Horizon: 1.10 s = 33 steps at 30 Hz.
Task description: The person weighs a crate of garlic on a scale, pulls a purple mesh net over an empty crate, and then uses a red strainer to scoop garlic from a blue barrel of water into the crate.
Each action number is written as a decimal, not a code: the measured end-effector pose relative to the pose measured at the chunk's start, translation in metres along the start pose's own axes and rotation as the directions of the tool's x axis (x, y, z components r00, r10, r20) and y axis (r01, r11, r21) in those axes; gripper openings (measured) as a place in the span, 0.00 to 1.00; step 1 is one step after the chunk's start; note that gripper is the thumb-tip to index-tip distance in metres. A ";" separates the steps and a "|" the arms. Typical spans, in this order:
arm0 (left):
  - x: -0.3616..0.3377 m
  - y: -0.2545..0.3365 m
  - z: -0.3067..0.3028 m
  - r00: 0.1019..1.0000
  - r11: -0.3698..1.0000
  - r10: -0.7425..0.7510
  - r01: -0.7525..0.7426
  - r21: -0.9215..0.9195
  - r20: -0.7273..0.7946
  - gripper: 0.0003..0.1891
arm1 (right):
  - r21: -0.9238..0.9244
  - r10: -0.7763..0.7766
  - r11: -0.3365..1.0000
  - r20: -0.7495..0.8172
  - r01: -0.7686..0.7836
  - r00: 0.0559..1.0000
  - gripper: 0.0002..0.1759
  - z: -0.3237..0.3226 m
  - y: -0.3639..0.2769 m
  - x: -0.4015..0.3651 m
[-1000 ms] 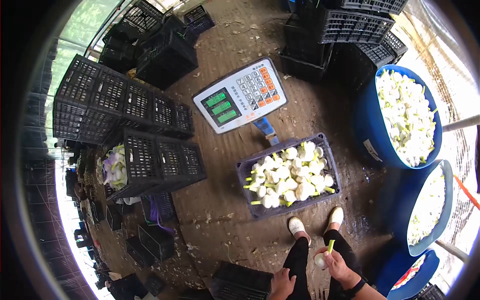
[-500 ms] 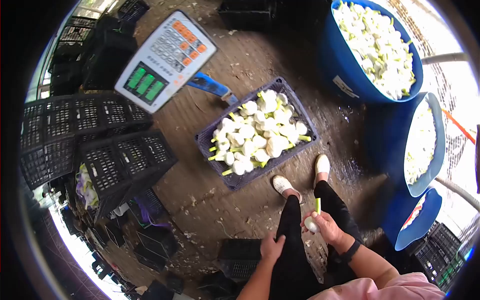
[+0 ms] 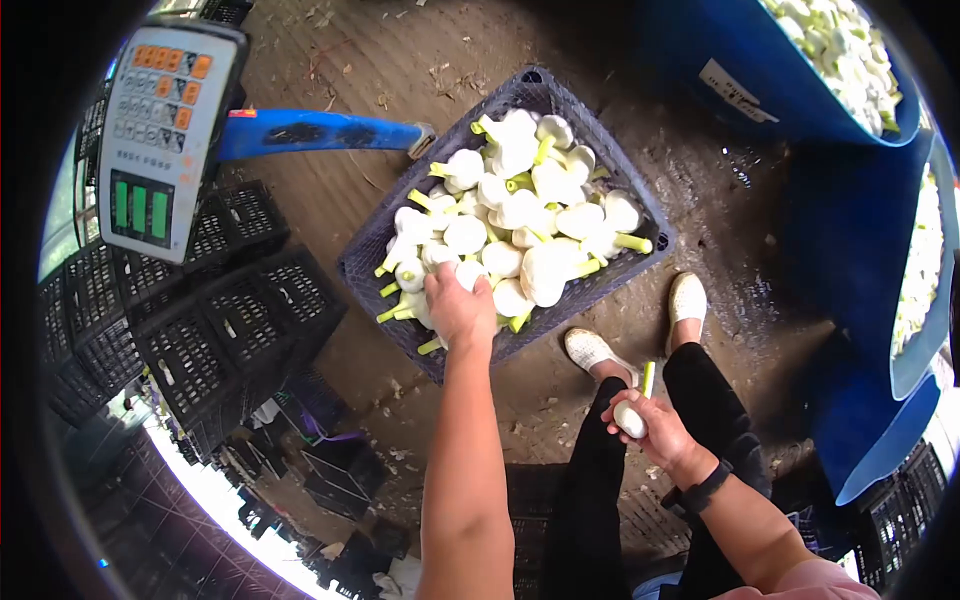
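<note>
A dark plastic crate (image 3: 655, 215) stands on the floor, heaped with white bulbs (image 3: 522, 208) that have short green stems. My left hand (image 3: 460, 305) reaches onto the heap at the crate's near left side. Its fingertips rest among the bulbs, and what they hold, if anything, is hidden. Lower right, outside the crate, my right hand (image 3: 655, 428) is wrapped round a single bulb (image 3: 630, 419), whose green stem points up.
A scale display (image 3: 155, 140) on a blue arm (image 3: 320, 135) is at the upper left. Black crates (image 3: 210, 330) are stacked on the left. Large blue tubs (image 3: 690, 120) with more bulbs line the right. My feet (image 3: 592, 350) are just below the crate.
My left hand has moved from beside my leg up to the bulbs in the crate. The view has come closer to the crate. My right hand still holds its bulb.
</note>
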<state>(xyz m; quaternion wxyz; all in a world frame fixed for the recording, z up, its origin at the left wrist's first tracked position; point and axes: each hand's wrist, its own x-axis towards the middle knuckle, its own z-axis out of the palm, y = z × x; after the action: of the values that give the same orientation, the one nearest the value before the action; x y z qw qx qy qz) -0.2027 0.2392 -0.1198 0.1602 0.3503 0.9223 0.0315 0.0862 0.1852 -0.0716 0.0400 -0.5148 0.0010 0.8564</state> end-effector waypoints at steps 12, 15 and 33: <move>0.085 0.047 0.032 0.941 0.981 0.105 -0.151 -0.121 -0.322 0.21 | -0.062 0.051 0.997 0.031 -0.049 0.998 0.14 -0.009 -0.015 0.027; 0.086 0.044 0.014 0.979 0.975 0.146 -0.167 -0.145 -0.145 0.30 | -0.036 0.035 0.999 -0.011 -0.035 0.999 0.14 -0.013 -0.015 0.027; -0.078 0.055 -0.034 0.986 0.838 -0.056 0.131 -0.529 0.156 0.34 | -0.074 0.052 0.996 0.030 -0.050 0.998 0.17 -0.013 -0.018 0.039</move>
<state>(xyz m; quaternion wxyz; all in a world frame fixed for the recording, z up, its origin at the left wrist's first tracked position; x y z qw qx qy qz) -0.1231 0.2311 -0.0572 0.3146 0.2471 0.8797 0.2571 0.0812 0.2055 -0.1112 -0.0009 -0.5020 -0.0180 0.8647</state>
